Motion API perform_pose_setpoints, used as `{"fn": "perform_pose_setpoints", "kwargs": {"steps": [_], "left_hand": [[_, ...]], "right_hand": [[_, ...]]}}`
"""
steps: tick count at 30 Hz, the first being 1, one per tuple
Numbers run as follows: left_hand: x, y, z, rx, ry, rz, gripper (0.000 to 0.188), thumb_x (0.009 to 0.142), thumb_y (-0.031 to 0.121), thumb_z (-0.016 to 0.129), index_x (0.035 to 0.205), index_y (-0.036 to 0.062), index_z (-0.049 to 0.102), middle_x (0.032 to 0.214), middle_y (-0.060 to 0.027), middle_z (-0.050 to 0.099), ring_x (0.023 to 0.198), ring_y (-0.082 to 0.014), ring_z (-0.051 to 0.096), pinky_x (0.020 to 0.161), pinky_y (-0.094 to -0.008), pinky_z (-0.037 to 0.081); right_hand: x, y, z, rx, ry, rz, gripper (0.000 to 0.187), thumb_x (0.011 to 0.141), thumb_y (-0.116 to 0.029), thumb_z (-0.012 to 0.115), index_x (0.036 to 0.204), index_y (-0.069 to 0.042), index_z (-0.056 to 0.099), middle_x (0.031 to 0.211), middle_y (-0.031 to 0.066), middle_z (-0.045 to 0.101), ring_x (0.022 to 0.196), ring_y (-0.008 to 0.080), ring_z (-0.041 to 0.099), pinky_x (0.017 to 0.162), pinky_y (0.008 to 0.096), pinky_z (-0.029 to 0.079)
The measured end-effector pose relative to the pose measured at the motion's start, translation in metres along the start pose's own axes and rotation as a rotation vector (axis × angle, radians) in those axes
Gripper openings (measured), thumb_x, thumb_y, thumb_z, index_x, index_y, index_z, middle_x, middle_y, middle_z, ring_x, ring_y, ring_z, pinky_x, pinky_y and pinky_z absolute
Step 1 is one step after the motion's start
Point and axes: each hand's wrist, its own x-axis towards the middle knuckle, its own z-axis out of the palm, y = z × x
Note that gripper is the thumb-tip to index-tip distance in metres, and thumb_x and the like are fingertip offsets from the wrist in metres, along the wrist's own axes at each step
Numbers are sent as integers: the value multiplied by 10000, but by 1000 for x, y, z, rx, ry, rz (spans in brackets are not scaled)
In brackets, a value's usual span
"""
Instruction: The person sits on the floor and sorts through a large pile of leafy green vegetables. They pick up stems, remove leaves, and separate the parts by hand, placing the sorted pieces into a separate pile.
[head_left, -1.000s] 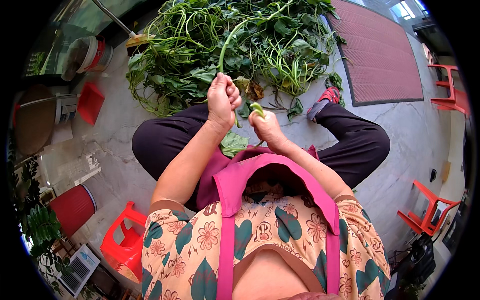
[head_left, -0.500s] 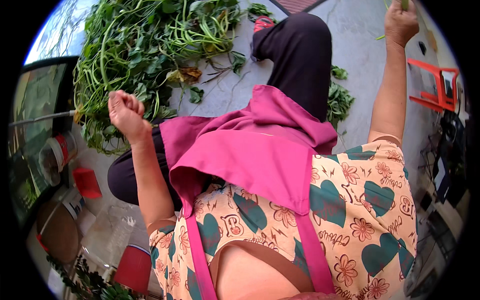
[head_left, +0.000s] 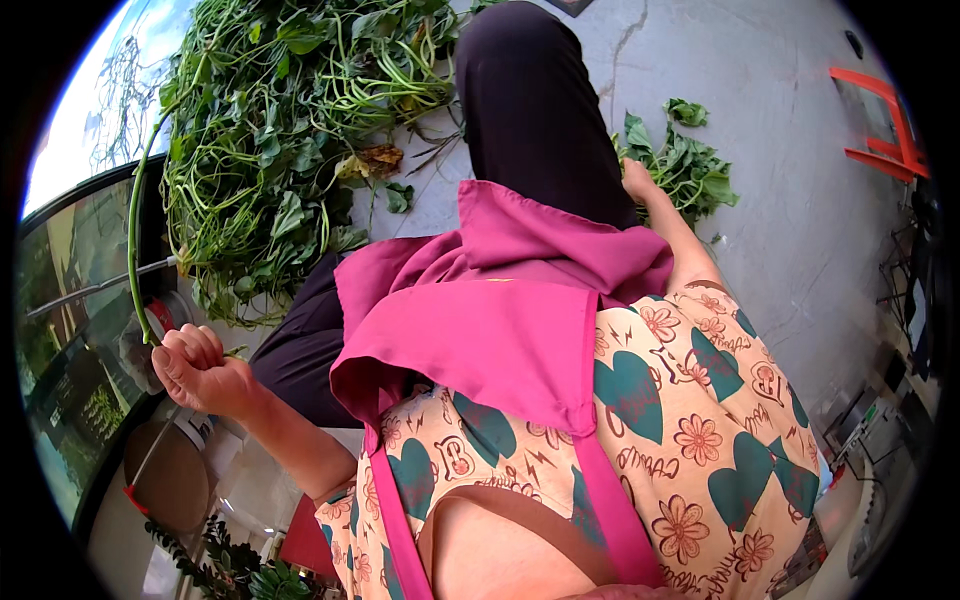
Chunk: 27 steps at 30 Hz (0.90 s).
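My left hand is closed around the end of a long green vine stem. The stem rises from my fist and curves up toward the big heap of leafy green vines at the left, a tangle of stems and leaves. Past my raised knee, my right hand is down at a smaller pile of green leaves on the floor. Leaves and the dark trouser leg cover much of its fingers, so I cannot see whether they grip anything.
A red plastic stool stands at the far right. Dry brown leaves lie at the heap's edge. On the left are a glass panel and a round brown stool seat; a potted plant is below. Grey floor lies to the right.
My left hand has moved down and left, drawing a vine stem out from the heap. My right hand has come down from the upper right, where it held something green, to the small leaf pile.
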Motion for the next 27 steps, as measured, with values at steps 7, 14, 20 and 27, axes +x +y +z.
{"fn": "perform_pose_setpoints", "kwargs": {"steps": [7,14,20,27], "left_hand": [[-16,51,-40,165,-124,454,413,895,261,516,576,78,327,490,21,272,407,-66,224,393,-230,142],[-56,115,-62,219,-64,769,422,816,362,558,547,133,328,460,63,272,373,-59,218,375,-217,149],[-78,152,-74,65,-99,955,475,780,413,565,489,185,266,453,95,191,391,-48,141,395,-205,110],[-68,176,-78,-352,-116,869,474,788,415,548,469,187,280,432,108,197,387,-36,148,394,-191,104]], "right_hand": [[79,27,-129,-95,223,27,366,720,-195,585,1057,-52,607,1006,163,627,957,308,595,822,368,472],[65,-249,-360,376,476,-503,336,885,-222,531,1183,-67,538,993,20,616,751,77,593,615,191,458],[-2,-477,-292,431,-151,-778,276,880,-315,531,870,-42,569,695,42,570,594,111,541,471,264,457],[20,-590,-190,1635,-923,-451,399,883,-363,518,1100,-35,454,1026,129,530,848,209,581,712,355,499]]}}
